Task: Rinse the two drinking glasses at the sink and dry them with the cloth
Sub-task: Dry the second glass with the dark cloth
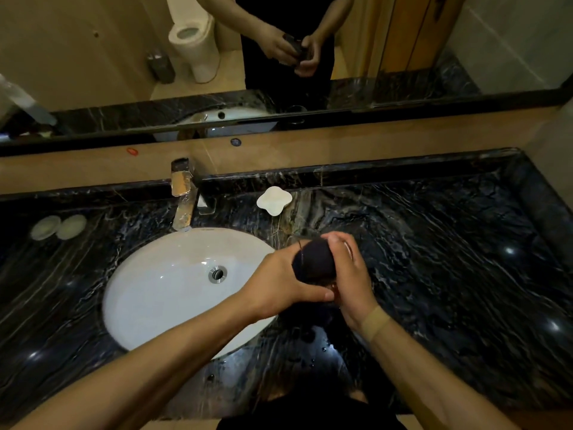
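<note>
Drinking glass [342, 256], mostly hidden by a dark cloth [313, 262] bunched over it, sits just right of the white sink [155, 290], above the black marble counter [449, 274]. The left hand [279, 287] grips the cloth; the right hand [350, 274] curls round the glass. Behind the sink: a chrome tap [183, 197], a white soap dish [274, 200], a mirror [93, 57]

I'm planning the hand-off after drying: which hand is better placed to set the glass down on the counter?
Probably the right hand. It wraps the glass over the dark marble counter, right of the sink. The left hand grips the dark cloth bunched on the glass, so it is occupied.
</note>
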Available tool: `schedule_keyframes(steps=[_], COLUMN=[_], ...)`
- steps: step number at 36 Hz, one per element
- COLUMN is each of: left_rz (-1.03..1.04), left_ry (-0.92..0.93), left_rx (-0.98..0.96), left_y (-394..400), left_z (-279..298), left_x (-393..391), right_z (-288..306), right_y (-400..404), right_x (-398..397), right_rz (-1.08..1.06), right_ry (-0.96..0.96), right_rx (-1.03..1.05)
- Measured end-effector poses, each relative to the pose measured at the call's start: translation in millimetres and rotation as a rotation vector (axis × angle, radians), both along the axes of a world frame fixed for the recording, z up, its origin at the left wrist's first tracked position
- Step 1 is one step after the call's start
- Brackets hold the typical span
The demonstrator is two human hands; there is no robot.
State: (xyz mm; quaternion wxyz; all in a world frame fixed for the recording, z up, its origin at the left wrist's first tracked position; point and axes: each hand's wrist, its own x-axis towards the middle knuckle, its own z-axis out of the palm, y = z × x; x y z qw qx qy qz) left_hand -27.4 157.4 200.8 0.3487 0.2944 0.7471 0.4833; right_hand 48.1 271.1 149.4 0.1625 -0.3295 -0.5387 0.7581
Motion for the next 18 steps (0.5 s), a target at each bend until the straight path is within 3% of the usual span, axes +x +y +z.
schedule_keyframes(steps=[3, 6, 9, 11, 14, 18], left_rz=[-0.188, -0.437, -0.645, -0.7, -0.619, -0.127], left_ry=[0.356, 0.636, 0.894, 0.955, 0.783, 0.133], left_rx=[-0.043, -0.127, -0.155, -0.148, -0.146, -0.072], left_y=[-4.5, -12.0, -17.4, -18.8, -21.2, -19.3], left_z=[-3.6, -15.1, -20.4, -19.1, -19.5, -17.3], left_x=[-5.6, -14.8, -17.4, -20.2, -26.2, -20.3], right_z=[5.9, 9.8, 9.4, 8.6, 8.2, 6.6], right_y=[5.7, 20.3, 28.5, 29.0, 27.3, 12.9], right_x=[1.8, 4.3, 3.9, 3.1, 2.0, 2.2], right_rz=[0.113, 0.376, 0.617, 0.69, 0.661, 0.405], right_ry=[-0.132, -0.292, -0.413, -0.43, -0.3, -0.053], right_rx=[-0.289, -0.516, -0.565, -0.543, -0.545, -0.466])
